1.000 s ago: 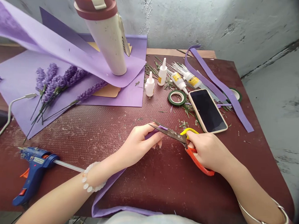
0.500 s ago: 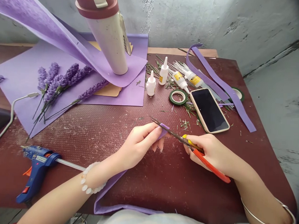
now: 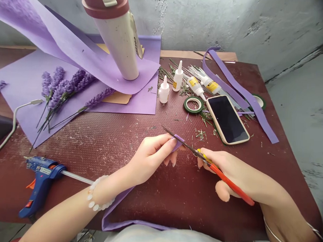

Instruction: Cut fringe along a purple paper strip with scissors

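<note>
Between the fingertips of my left hand [image 3: 152,157] is the end of a purple paper strip [image 3: 178,141]; the strip runs back under my wrist to the table's front edge. My right hand [image 3: 226,169] holds scissors [image 3: 228,180] with red and yellow handles, one finger sticking out below the red handle. The blades lie across the strip, close to my left fingertips. Whether they have cut into it, I cannot tell. Just beyond my right hand a phone [image 3: 227,119] lies face up with a dark screen.
A blue glue gun [image 3: 40,184] lies at left. Purple lavender stems [image 3: 63,91] rest on purple sheets [image 3: 140,106] weighted by an upright tumbler [image 3: 118,45]. Glue bottles [image 3: 164,91], green tape [image 3: 193,105], wires and clippings sit mid-back. Purple strips [image 3: 239,85] curl at right.
The scissor handles have drawn closer together and tipped down to the right. A finger of my right hand now sticks out below the red handle. My left hand stays nearly still.
</note>
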`<action>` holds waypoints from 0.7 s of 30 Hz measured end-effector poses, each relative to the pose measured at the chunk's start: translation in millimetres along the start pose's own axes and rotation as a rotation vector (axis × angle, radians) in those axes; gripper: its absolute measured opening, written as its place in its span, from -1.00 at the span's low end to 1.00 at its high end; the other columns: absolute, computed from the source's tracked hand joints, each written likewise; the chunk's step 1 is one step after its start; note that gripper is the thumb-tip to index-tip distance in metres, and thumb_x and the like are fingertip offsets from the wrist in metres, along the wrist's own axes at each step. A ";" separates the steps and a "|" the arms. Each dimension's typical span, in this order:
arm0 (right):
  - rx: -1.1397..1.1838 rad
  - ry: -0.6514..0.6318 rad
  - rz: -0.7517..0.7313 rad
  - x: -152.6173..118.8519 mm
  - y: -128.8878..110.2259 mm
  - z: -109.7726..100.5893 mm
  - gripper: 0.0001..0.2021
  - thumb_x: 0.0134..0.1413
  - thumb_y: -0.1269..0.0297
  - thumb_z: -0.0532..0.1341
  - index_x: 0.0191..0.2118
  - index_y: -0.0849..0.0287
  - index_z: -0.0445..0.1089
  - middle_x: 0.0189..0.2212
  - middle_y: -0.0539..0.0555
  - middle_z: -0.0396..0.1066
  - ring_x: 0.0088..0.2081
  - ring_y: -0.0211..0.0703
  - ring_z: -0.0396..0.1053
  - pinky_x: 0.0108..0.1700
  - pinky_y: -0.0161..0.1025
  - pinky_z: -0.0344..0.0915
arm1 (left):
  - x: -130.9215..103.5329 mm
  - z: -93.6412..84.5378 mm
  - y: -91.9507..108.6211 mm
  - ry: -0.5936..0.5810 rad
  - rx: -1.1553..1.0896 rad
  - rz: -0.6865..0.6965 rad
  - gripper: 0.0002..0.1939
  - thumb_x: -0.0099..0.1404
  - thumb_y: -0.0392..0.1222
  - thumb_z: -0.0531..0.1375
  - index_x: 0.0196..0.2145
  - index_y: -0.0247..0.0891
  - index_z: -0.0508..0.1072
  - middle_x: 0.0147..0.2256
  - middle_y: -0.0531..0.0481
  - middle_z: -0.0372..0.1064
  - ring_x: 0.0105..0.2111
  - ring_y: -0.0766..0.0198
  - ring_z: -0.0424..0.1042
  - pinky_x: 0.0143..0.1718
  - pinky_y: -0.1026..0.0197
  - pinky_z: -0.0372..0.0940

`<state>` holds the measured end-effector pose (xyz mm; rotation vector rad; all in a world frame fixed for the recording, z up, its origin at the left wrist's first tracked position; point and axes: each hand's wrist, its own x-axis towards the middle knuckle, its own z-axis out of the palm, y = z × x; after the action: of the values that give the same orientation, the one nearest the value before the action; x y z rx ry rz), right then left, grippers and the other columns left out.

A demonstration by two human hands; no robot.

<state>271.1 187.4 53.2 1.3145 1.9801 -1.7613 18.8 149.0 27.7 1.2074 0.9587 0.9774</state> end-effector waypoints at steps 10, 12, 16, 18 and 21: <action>0.251 -0.158 -0.117 6.4 32.0 0.8 -0.45 -0.06 -0.21 0.47 -0.37 0.06 0.18 -0.56 -0.19 0.03 -0.53 -0.30 -0.08 -0.50 -0.24 -0.18 | -1.0 -0.8 5.6 -0.026 -0.136 -0.152 -0.58 0.56 0.06 0.18 -0.25 -0.31 0.67 -0.56 0.06 0.42 -0.59 0.42 0.29 -0.51 0.33 0.18; 0.313 -0.149 -0.134 8.9 40.3 3.1 -0.31 -0.16 -0.45 0.44 -0.38 0.06 0.19 -0.57 -0.19 0.02 -0.51 -0.29 -0.13 -0.49 -0.23 -0.19 | 0.7 -1.1 6.7 -0.020 -0.152 -0.167 -0.58 0.54 0.06 0.20 -0.27 -0.32 0.67 -0.57 0.05 0.43 -0.60 0.42 0.29 -0.52 0.33 0.18; 0.397 -0.113 -0.122 11.1 47.6 6.9 -0.25 -0.25 -0.53 0.44 -0.39 0.07 0.20 -0.57 -0.19 0.03 -0.48 -0.28 -0.18 -0.50 -0.24 -0.22 | 3.7 -1.1 7.1 -0.008 -0.199 -0.206 -0.58 0.51 0.06 0.23 -0.30 -0.33 0.67 -0.58 0.03 0.44 -0.61 0.42 0.29 -0.52 0.33 0.15; 0.400 -0.119 -0.133 11.3 47.7 7.7 -0.29 -0.16 -0.49 0.44 -0.38 0.07 0.21 -0.57 -0.18 0.05 -0.48 -0.28 -0.17 -0.50 -0.24 -0.21 | 4.6 -0.9 7.3 -0.011 -0.218 -0.219 -0.58 0.50 0.07 0.23 -0.30 -0.33 0.67 -0.58 0.03 0.45 -0.62 0.42 0.29 -0.52 0.33 0.15; 0.400 -0.123 -0.166 11.7 45.9 8.1 -0.34 -0.03 -0.44 0.41 -0.38 0.08 0.21 -0.56 -0.18 0.08 -0.48 -0.28 -0.14 -0.49 -0.23 -0.19 | 5.1 -0.6 7.8 -0.010 -0.231 -0.223 -0.59 0.50 0.05 0.24 -0.31 -0.33 0.67 -0.58 0.02 0.45 -0.62 0.42 0.29 -0.52 0.32 0.15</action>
<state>292.9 181.7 10.8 1.1309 1.7753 -2.3493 19.1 154.7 35.0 0.8916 0.9234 0.8768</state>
